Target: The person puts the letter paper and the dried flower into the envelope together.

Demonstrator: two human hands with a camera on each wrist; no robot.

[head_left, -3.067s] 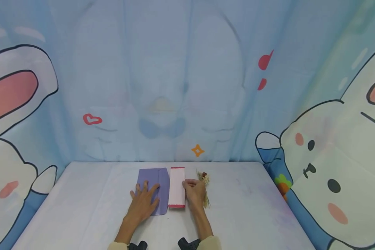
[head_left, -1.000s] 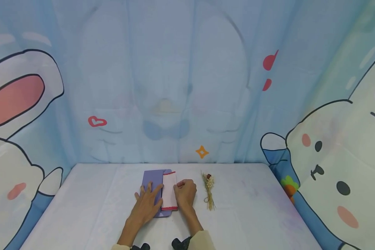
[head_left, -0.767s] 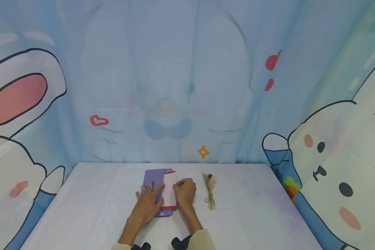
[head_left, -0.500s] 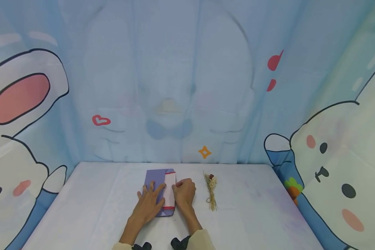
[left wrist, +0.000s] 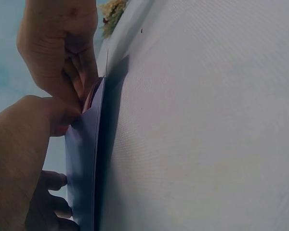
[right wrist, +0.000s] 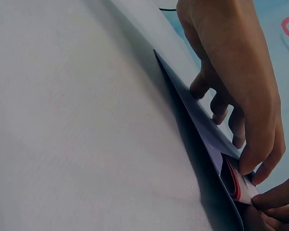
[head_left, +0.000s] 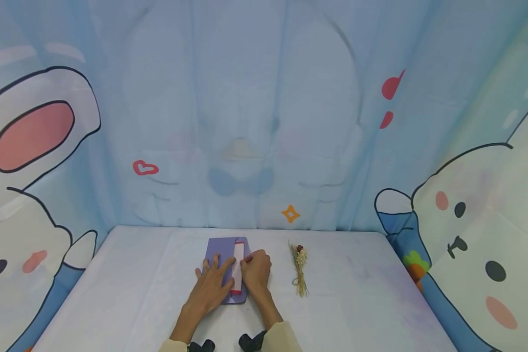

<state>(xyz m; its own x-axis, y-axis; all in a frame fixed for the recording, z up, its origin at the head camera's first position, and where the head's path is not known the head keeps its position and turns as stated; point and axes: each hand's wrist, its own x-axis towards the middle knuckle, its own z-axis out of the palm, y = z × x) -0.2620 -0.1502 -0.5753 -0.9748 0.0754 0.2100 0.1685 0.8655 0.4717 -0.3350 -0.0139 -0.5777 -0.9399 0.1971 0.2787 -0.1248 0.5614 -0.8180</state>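
Note:
A purple envelope (head_left: 217,247) lies flat near the middle of the white table (head_left: 356,293). My left hand (head_left: 212,283) rests on it with fingers spread, its fingertips (right wrist: 238,139) pressing the top sheet. A white card with red edges (head_left: 238,266) sticks partly out of the envelope's right side. My right hand (head_left: 255,271) pinches the card's outer edge with curled fingers (right wrist: 274,199). In the right wrist view the card (right wrist: 237,185) sits between the envelope's (right wrist: 202,125) layers. The left wrist view shows the envelope (left wrist: 84,163) edge-on under both hands.
A small sprig of dried flowers (head_left: 300,270) lies on the table just right of my right hand. Blue curtains printed with cartoon rabbits (head_left: 466,220) close in the table at the back and both sides.
The card has slid leftward into the envelope, leaving only a narrow strip showing. My right hand moved left with it, away from the flower sprig. The left hand stayed on the envelope.

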